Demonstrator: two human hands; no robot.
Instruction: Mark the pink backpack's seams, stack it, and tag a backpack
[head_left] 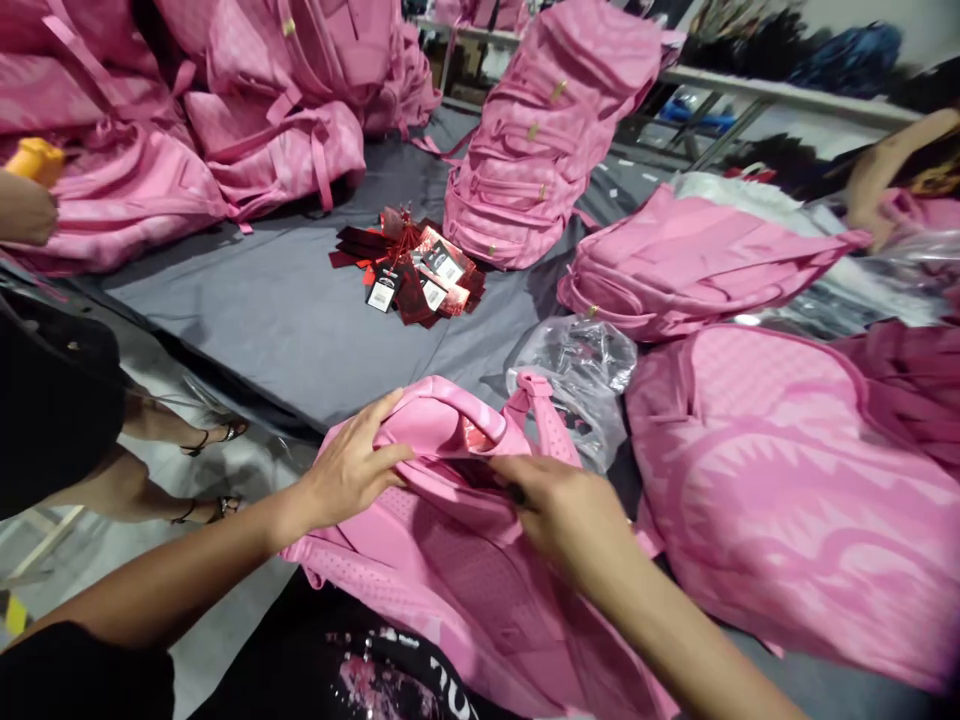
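Observation:
A pink backpack [480,560] leans against my body at the table's front edge, its back panel and straps towards me. My left hand [356,470] grips its upper left edge, thumb towards the top handle [457,400]. Beside that handle, my right hand [566,510] is closed, with something dark at its fingertips that I cannot make out. A shiny red piece [476,435] shows under the handle. Farther up the table lies a pile of red and black hang tags [412,270].
A stack of pink backpacks [525,140] stands behind the tags, and more backpacks [795,480] lie at right. A crumpled clear plastic bag [577,370] sits near my right hand. One person [60,400] stands at left; another person's arm [892,170] reaches in at right.

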